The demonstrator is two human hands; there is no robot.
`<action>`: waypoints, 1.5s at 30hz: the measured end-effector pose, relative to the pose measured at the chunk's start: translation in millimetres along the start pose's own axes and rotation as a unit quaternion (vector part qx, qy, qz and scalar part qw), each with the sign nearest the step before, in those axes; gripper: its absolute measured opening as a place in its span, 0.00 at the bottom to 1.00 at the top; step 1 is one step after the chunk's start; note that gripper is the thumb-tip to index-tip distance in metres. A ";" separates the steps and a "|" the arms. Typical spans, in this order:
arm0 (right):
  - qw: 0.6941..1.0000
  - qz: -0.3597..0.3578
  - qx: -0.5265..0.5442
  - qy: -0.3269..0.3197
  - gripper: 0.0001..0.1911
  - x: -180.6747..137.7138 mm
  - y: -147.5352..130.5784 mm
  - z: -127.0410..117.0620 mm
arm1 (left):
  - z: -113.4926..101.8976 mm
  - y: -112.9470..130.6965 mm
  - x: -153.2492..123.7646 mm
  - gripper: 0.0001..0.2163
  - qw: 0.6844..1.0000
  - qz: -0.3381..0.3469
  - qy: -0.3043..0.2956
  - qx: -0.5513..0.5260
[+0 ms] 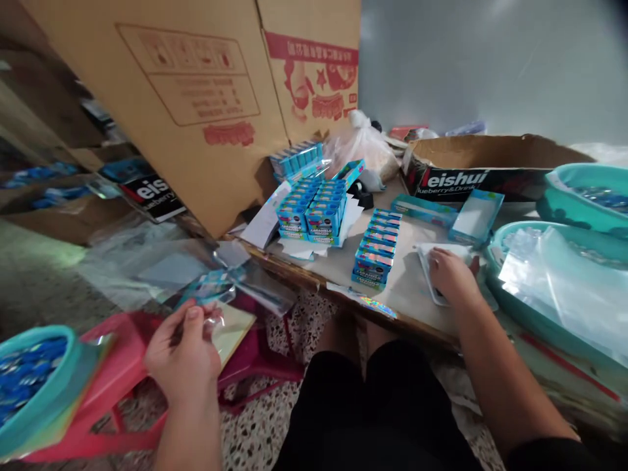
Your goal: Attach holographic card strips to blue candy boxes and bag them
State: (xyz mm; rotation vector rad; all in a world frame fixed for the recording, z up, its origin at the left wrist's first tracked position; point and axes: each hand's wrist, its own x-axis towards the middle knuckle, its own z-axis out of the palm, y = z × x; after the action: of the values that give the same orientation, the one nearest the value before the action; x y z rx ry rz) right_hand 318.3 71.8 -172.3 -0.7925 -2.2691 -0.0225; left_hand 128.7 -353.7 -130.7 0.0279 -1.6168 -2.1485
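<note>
My left hand [184, 350] is raised at the left, thumb and fingers pinched on a crinkled piece of clear plastic [214, 322]. Just beyond it are clear plastic bags [147, 271] and a blue printed packet [210, 284]. My right hand [454, 278] reaches down to a shallow white tray [438, 296] on the table, its fingers curled over the tray; what they grip is hidden. Left of that hand stands a row of small blue printed boxes [375, 252]. A larger block of similar boxes [314, 212] sits on white paper farther back.
Turquoise tubs [520, 307] with clear plastic stand at the right. An open carton [456, 180] and a tied plastic bag [363, 144] are at the back. Tall cardboard boxes [196, 157] rise at the left. A tub of blue pieces [69, 366] rests on a pink stool [122, 386].
</note>
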 end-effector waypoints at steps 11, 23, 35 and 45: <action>0.809 -0.095 0.522 -0.253 0.29 -112.1 -171.3 -82.9 | -10.2 2.5 -41.0 0.25 0.957 -0.053 -0.284 0.028; 0.160 0.255 0.752 -0.586 0.32 -153.3 -200.2 -40.2 | -19.2 8.0 -63.1 0.16 0.865 -0.169 -0.457 -0.124; 0.411 0.316 0.782 -0.346 0.18 -127.7 -182.9 -37.5 | -10.3 -5.3 -42.4 0.18 0.895 0.050 -0.364 0.252; 0.540 0.328 0.723 -0.281 0.25 -107.9 -160.1 -57.1 | 1.5 -16.8 -58.4 0.18 0.935 0.016 -0.231 0.268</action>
State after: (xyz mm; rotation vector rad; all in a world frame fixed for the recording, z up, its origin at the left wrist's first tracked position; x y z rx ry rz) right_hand 325.9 -129.4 -166.1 -0.5575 -1.3687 2.3728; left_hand 175.1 -327.7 -160.1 -0.3559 -2.4131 -1.7004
